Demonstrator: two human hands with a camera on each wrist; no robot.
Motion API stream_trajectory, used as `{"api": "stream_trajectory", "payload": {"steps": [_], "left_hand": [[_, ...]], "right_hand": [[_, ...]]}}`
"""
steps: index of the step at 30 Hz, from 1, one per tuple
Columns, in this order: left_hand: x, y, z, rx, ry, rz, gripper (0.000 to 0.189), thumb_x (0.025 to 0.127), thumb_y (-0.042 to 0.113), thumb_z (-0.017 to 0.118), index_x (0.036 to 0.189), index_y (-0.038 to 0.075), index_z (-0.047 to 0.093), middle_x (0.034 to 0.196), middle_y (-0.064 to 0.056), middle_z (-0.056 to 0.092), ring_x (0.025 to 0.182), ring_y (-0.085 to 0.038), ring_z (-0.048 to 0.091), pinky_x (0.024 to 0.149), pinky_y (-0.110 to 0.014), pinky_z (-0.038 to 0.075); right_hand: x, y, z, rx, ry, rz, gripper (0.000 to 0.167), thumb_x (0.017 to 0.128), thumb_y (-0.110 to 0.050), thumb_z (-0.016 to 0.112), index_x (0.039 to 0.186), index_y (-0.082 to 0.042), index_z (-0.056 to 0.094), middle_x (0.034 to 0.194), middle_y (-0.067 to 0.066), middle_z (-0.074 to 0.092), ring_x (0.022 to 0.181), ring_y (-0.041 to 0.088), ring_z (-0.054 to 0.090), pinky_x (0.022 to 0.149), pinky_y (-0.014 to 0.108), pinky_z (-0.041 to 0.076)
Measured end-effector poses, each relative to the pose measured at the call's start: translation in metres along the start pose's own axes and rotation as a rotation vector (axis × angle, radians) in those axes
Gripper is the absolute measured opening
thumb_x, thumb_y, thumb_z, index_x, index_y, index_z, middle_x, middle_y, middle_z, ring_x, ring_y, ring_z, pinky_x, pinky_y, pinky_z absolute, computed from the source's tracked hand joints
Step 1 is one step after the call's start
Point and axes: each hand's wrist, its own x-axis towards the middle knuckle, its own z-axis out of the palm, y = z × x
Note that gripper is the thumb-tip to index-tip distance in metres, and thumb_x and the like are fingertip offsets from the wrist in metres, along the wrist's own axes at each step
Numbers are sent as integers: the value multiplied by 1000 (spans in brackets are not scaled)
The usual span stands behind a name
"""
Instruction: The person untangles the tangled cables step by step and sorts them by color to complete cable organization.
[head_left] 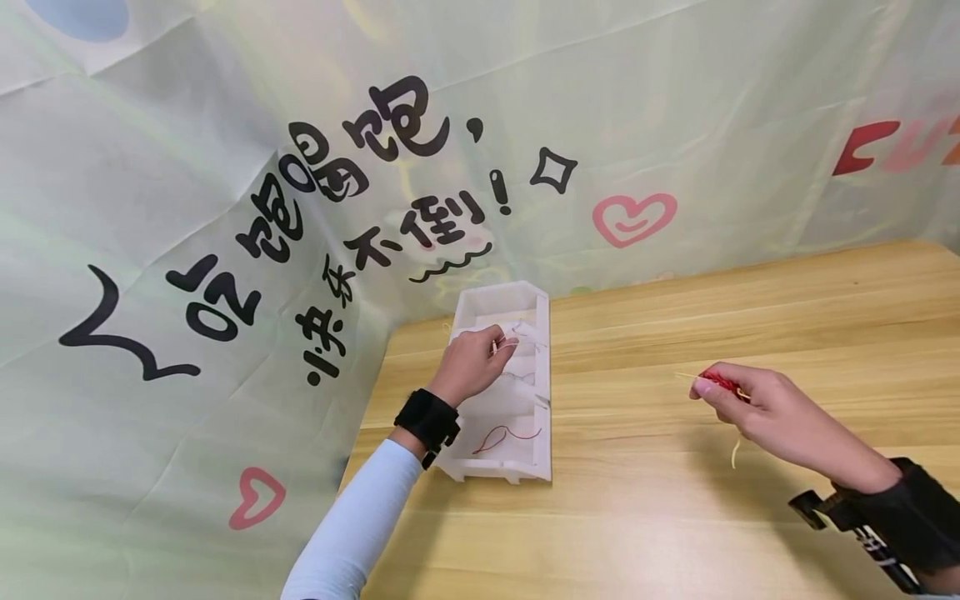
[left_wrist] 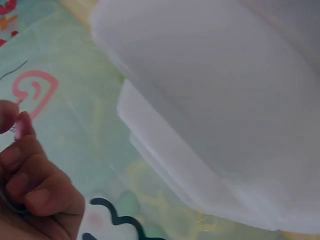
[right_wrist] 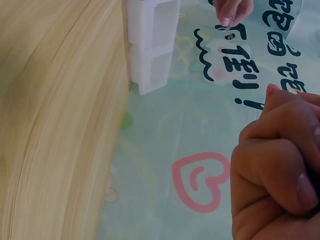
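Observation:
My left hand (head_left: 474,362) is above a white divided box (head_left: 543,433), its thumb and forefinger pinching a thin pale cord (head_left: 508,342). In the left wrist view, the same hand (left_wrist: 37,185) has its other fingers curled, beside the blurred white box wall (left_wrist: 210,100). A red cord (head_left: 495,439) lies looped in the box's nearest compartment. To the right, above the table, my right hand (head_left: 772,412) grips a bundle of red cord (head_left: 722,382); a yellow cord end (head_left: 735,454) hangs below it. That bundle is hidden behind the curled fingers (right_wrist: 272,165) in the right wrist view.
The box stands on a wooden table (head_left: 637,500), near its left edge. A pale printed cloth (head_left: 525,83) with black characters and pink hearts hangs behind and to the left. Black straps with cameras (head_left: 429,421) are worn on both wrists.

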Motion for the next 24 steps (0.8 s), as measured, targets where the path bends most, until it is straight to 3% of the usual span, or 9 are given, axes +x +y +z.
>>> {"api": "stream_trajectory", "payload": {"steps": [5,8,12,15,19,24], "left_hand": [[3,-13,7,2,-60,-96,28,102,40,59,83,18,59,56,4,38,51,-14,42,50,-29,30],[3,-19,9,11,-114,-159,26,99,41,61,94,16,66,63,3,50,57,-14,50,54,-29,37],[0,-25,10,43,-184,-242,48,97,43,65,129,8,65,95,-6,71,85,-21,67,74,-37,52],[-4,-24,10,96,-174,-254,64,97,44,64,146,5,51,124,-15,67,111,-30,64,92,-48,49],[-7,-7,11,155,-86,-124,63,98,41,64,149,6,49,134,-17,61,118,-34,60,92,-52,48],[-9,35,13,171,-2,182,60,98,37,65,149,9,48,126,-11,64,108,-26,64,80,-43,51]], "right_hand": [[1,-1,2,-2,-9,7,13,105,-21,58,97,-12,65,69,-2,46,61,14,45,54,29,37],[2,-3,2,2,-20,12,14,105,-22,58,99,-12,66,70,-1,47,61,14,45,54,29,38],[4,-4,5,18,-35,7,15,105,-22,57,102,-12,67,70,0,47,61,15,46,54,29,38],[6,-5,6,31,-45,0,14,106,-22,57,103,-11,66,71,0,48,61,15,46,53,29,38],[8,-4,7,39,-52,-10,12,105,-21,57,102,-13,65,70,-2,47,60,15,44,53,29,37],[10,-6,12,50,-59,-19,9,104,-21,60,99,-16,65,71,-1,49,59,15,44,52,29,38]]}}
